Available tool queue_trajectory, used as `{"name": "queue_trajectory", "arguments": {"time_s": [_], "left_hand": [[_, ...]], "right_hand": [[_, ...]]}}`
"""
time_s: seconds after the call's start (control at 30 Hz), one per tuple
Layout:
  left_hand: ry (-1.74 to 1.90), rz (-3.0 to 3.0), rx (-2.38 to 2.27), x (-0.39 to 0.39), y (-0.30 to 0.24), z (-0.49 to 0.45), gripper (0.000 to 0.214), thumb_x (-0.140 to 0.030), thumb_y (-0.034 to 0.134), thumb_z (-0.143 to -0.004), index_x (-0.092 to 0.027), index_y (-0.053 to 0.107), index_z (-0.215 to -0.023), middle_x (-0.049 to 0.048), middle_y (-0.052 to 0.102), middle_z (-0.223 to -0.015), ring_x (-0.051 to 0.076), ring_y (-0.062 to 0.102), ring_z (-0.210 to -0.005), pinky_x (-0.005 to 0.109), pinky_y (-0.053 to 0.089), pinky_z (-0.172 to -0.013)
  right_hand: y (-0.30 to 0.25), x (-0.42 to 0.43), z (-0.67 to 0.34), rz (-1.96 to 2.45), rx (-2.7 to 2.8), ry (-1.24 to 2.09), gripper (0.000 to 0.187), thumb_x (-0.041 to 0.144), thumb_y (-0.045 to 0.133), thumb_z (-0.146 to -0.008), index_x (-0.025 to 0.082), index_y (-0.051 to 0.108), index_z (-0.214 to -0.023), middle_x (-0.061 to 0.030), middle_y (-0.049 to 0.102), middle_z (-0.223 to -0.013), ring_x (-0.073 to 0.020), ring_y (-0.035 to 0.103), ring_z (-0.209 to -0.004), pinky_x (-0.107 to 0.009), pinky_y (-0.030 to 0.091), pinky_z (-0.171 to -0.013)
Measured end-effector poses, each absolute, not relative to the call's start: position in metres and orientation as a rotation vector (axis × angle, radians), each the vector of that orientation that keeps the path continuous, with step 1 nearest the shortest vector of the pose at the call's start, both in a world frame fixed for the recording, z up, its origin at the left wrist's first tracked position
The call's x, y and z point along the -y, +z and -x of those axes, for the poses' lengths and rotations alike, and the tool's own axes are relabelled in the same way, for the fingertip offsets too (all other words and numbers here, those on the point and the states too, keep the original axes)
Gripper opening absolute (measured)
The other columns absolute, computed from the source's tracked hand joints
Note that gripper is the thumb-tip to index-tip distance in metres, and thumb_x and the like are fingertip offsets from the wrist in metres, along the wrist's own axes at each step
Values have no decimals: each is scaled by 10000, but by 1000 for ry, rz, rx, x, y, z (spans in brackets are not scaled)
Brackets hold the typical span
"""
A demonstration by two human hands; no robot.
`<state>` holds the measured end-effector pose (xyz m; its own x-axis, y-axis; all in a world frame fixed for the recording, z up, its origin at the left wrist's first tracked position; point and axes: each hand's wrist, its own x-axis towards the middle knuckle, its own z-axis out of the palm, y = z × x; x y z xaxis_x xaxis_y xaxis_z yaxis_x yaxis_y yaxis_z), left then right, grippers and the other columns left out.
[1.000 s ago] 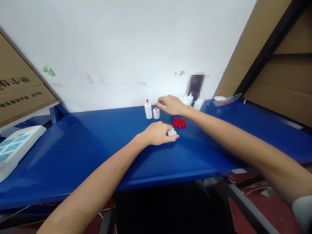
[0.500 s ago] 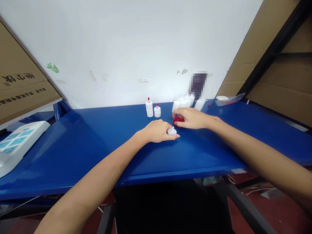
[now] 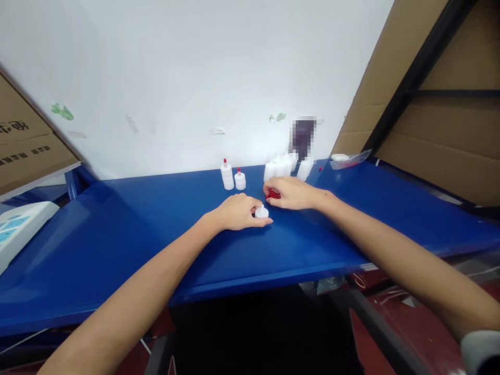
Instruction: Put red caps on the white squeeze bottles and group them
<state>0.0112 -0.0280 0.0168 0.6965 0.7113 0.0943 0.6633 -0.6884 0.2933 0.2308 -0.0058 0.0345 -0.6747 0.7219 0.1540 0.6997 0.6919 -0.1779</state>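
My left hand point(image 3: 242, 212) is closed round a small white bottle point(image 3: 262, 212) with a bare nozzle, which stands upright on the blue table. Just beyond it, my right hand point(image 3: 291, 192) curls over a pile of small red caps point(image 3: 273, 194). Its fingertips and thumb grip among the caps; a single picked cap cannot be made out. Behind my left hand stand a taller white bottle point(image 3: 227, 178) and a short white bottle point(image 3: 240, 182), both with red tips. Several white bottles point(image 3: 277, 169) cluster behind my right hand, and another white bottle point(image 3: 305, 170) leans beside them.
A loose red cap point(image 3: 320, 169) lies at the back right, near a clear plastic bag point(image 3: 350, 160). At the left edge sits a white device with blue panels point(image 3: 19, 226). Cardboard point(image 3: 449, 140) borders the right side, and a white wall point(image 3: 175, 78) rises behind the table point(image 3: 136, 224).
The view has shifted right, so everything appears further left. Both hands keep nearly the same places, the left on the bottle and the right at the red caps.
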Motion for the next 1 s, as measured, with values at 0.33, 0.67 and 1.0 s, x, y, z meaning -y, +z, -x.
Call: {"name": "queue_trajectory", "arguments": {"time_s": [0.33,0.67,1.0], "left_hand": [[301,-2668,-1105,29,17,-11,552,-688,574,-838,-193,462,-622,-22,506,-553,113,399,-502,279,245,-540],[320,-2650,-1100,26,14,-11,569,-702,576,-830,-189,453,-618,-9,527,-574,117,436,-504,284,286,-533],[291,-2623,-1138,28,17,-12,554,-688,588,-822,-180,491,-626,-8,528,-579,109,445,-506,276,290,-532]], "right_hand": [[29,8,-226,1118,2671,136,79,252,548,-878,189,593,-890,-56,663,-917,-161,546,-760,-279,299,-626],[43,36,-217,799,2461,314,234,383,449,-1010,187,530,-910,15,574,-705,-110,461,-594,-268,303,-596],[37,34,-214,851,2537,316,192,311,500,-955,195,497,-803,29,544,-675,-93,420,-568,-267,268,-581]]}}
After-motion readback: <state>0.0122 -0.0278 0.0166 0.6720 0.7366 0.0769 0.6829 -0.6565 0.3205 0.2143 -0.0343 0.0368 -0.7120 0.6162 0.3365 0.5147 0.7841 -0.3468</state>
